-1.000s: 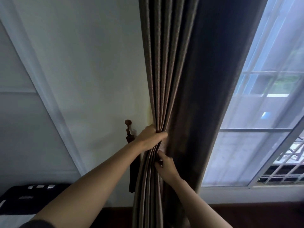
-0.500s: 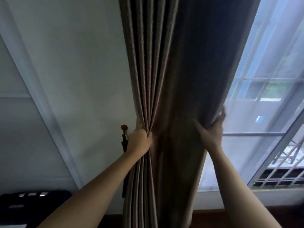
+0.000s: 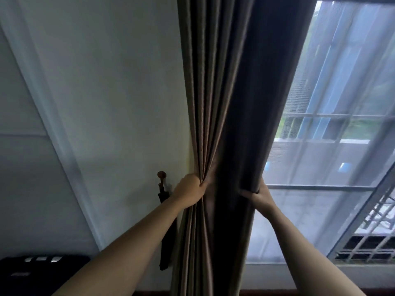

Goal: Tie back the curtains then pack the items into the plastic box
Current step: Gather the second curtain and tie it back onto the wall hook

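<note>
A tall dark brown curtain (image 3: 224,103) hangs in folds in front of me, beside the window. My left hand (image 3: 189,190) is clenched on the bunched left pleats at waist height. My right hand (image 3: 259,194) grips the curtain's right edge, fingers wrapped around the fabric. A dark tie-back strap (image 3: 165,231) hangs down the wall from a brown round-headed hook (image 3: 161,175), just left of my left hand. The plastic box is not in view.
A white wall (image 3: 106,92) fills the left. A sheer white curtain (image 3: 320,167) covers the window on the right, with bars behind it. A black object (image 3: 32,272) sits low at the left, against the wall.
My right hand left the middle folds, reached out to the curtain's right edge and now pulls that edge in towards the left. My left hand kept its hold on the pleats.
</note>
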`<control>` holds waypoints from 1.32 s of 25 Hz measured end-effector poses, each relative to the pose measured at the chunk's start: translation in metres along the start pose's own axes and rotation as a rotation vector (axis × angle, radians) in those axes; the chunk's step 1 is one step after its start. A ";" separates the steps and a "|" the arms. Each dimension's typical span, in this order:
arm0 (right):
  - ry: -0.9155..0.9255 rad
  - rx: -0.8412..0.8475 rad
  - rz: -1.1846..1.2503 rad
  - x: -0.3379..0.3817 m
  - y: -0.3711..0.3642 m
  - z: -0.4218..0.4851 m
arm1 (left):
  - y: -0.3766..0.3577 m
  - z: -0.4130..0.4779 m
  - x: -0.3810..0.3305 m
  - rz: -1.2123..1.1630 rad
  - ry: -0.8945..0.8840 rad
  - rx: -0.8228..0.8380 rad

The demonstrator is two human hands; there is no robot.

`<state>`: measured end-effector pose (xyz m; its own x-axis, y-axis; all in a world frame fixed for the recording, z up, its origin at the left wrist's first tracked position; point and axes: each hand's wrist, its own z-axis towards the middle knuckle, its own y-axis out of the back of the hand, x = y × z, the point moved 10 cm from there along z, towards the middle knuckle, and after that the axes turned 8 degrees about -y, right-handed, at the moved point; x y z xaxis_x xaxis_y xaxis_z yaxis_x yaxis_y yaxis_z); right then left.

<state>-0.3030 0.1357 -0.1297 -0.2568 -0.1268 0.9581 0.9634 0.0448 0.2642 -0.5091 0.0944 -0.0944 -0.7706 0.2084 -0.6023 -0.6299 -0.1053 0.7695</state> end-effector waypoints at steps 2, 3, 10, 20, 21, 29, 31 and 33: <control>-0.044 -0.002 -0.018 0.007 0.003 0.006 | 0.001 0.001 -0.002 0.007 0.015 -0.008; -0.061 0.014 -0.052 0.009 0.000 0.006 | -0.002 0.002 -0.004 0.018 0.019 0.005; -0.020 0.388 -0.153 -0.004 -0.087 -0.024 | -0.007 -0.004 -0.019 -0.043 0.029 0.086; 0.021 0.346 -0.182 -0.017 -0.117 -0.031 | -0.013 -0.007 -0.005 -0.118 0.054 0.151; 0.058 0.333 -0.202 -0.013 -0.120 -0.033 | -0.016 -0.006 -0.008 -0.111 0.049 0.173; 0.041 0.378 -0.160 -0.028 -0.157 -0.056 | -0.019 -0.001 -0.021 -0.099 -0.020 0.224; 0.002 0.412 -0.113 -0.027 -0.168 -0.059 | -0.014 -0.001 -0.022 0.011 0.007 0.078; -0.060 0.469 -0.019 -0.029 -0.173 -0.062 | -0.003 -0.009 -0.019 0.077 0.102 -0.121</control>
<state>-0.4578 0.0705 -0.2098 -0.2913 -0.0746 0.9537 0.8235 0.4877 0.2897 -0.4938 0.0824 -0.0870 -0.8191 0.0957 -0.5655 -0.5707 -0.2343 0.7870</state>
